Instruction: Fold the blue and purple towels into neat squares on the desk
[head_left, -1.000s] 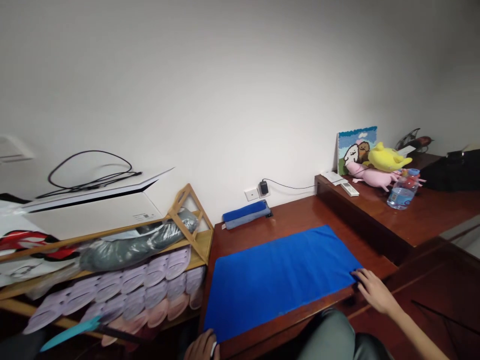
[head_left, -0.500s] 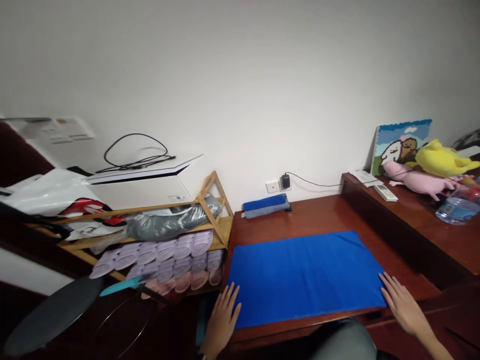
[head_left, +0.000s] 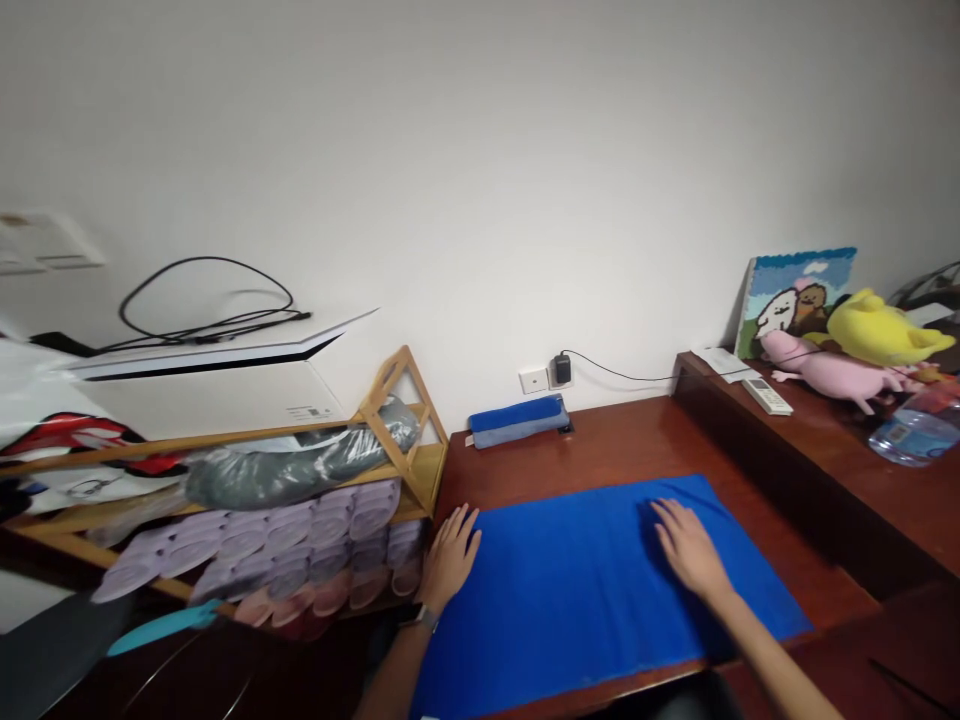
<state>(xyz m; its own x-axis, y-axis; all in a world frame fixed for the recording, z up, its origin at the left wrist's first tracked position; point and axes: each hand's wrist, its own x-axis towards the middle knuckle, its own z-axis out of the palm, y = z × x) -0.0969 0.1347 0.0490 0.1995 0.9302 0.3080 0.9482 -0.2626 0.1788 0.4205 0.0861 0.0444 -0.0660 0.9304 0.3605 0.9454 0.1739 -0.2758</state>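
A blue cloth (head_left: 570,590) lies spread out on the reddish-brown wooden desk (head_left: 615,440), with faint creases across it. My left hand (head_left: 450,555), a watch on its wrist, is at the cloth's left edge near the far corner, fingers extended. Over the far right part of the cloth is my right hand (head_left: 686,545), palm down with fingers apart; whether it presses on the fabric I cannot tell. Neither hand grips anything. Near the wall lies a folded blue and grey-blue cloth (head_left: 517,420).
To the left, a wooden rack (head_left: 409,420) holds lilac slippers (head_left: 300,525), a bagged grey item and a white box (head_left: 225,390) with a black cable. On the raised right section are a remote (head_left: 767,396), plush toys (head_left: 832,370), a picture and a plastic bottle (head_left: 911,435). A charger (head_left: 562,369) is plugged into the wall.
My right hand has moved from the cloth's right edge inward and away from me. My left hand has slid farther up the left edge. The view has shifted slightly right.
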